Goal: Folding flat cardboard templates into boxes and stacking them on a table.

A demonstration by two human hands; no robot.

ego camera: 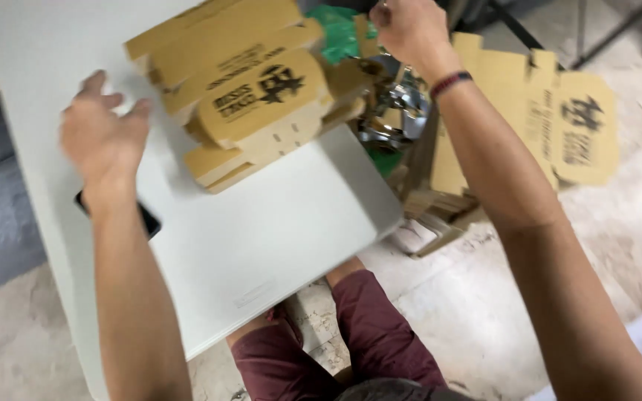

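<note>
Resting open on the white table [261,238], the left hand [104,137] holds nothing beside the stacked brown cardboard boxes [243,89]; the right hand's [410,30] grip I cannot tell.

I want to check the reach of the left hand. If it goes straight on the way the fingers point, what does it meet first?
Probably bare table, then the stack of folded boxes beside the left hand; depth is unclear.

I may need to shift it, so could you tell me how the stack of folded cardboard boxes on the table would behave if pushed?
The stack of boxes looks light, being thin cardboard. Its layers sit askew, so they would probably slide apart.
</note>
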